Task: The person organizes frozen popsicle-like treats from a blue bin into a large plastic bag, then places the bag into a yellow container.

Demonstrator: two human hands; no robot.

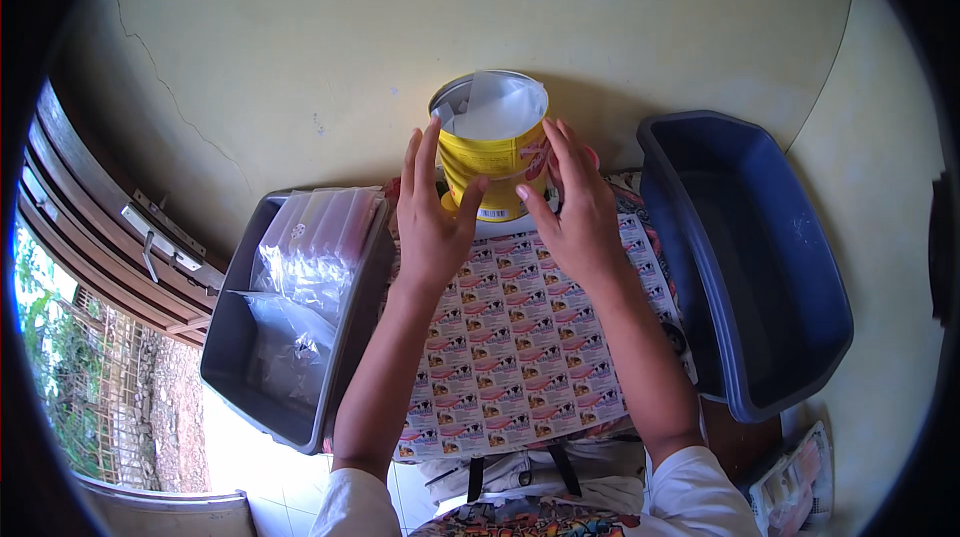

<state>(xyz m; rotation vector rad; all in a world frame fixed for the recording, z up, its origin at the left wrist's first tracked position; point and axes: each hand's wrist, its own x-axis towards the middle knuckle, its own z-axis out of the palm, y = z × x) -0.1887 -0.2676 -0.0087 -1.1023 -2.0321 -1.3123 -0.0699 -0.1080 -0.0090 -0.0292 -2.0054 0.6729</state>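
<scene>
A yellow tin point(480, 158) with a barcode stands upright at the far end of the table, near the wall. White, translucent sheet-like pieces point(499, 109) rest inside its open mouth. My left hand point(433, 218) is at the tin's left side and my right hand point(577, 214) at its right, palms facing each other. Both have fingers apart and thumbs before the tin's front; whether the fingertips touch it is unclear. Under my forearms lies a large sheet of printed labels point(517, 357). A red round object point(589, 157) is partly hidden behind my right hand.
To the left, a dark grey tub point(217, 342) holds clear plastic packets point(319, 226) and flat plastic bags point(292, 346). A deep blue tub point(780, 237) stands at the right. A basket with packets point(795, 484) sits lower right. Wooden shutters point(120, 229) open at the left.
</scene>
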